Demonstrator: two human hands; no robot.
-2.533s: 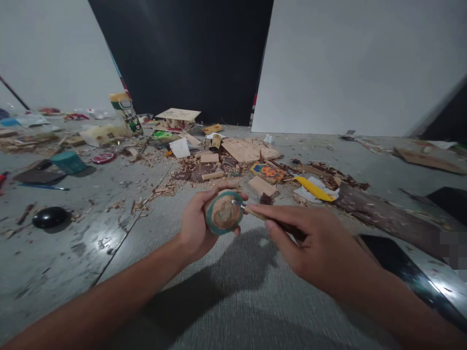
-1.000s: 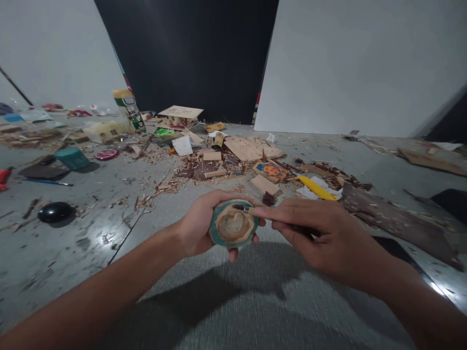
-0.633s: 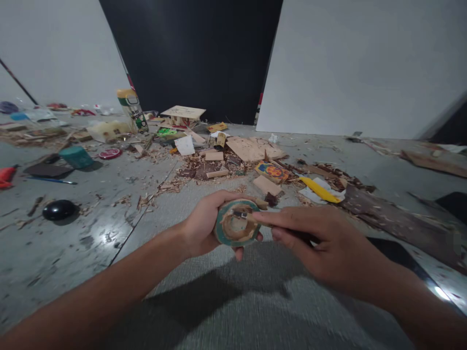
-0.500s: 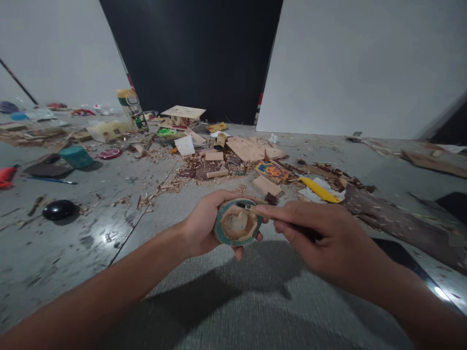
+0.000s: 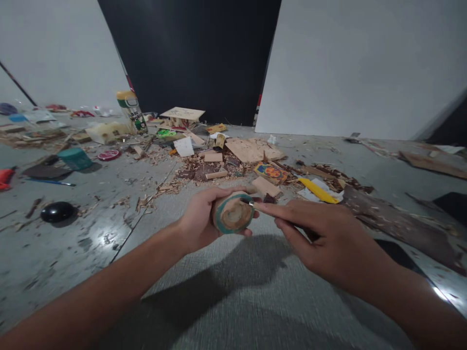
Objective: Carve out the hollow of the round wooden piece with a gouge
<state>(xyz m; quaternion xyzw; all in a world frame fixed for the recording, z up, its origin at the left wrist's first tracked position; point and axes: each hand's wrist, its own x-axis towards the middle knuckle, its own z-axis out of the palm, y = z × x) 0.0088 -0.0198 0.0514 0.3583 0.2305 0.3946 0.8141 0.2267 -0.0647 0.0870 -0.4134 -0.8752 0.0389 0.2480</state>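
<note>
My left hand (image 5: 199,218) is wrapped round a small round wooden piece (image 5: 232,214) with a teal rim and a hollowed pale brown middle, held up facing me. My right hand (image 5: 324,236) pinches a thin carving tool (image 5: 251,203); its metal tip touches the right edge of the hollow. The tool's handle is mostly hidden under my fingers. Both hands hover above a grey mat (image 5: 233,291) on the floor.
Wood chips and flat offcuts (image 5: 251,149) litter the floor ahead, with a yellow tool (image 5: 317,190), a painted tile (image 5: 270,171), a teal cup (image 5: 75,158), a black oval object (image 5: 57,212) and a tall can (image 5: 131,112). A dark plank (image 5: 394,221) lies right.
The tool tip has worked across the hollow, from its middle to its right edge. The wooden piece has been turned and tilted a little in my left hand.
</note>
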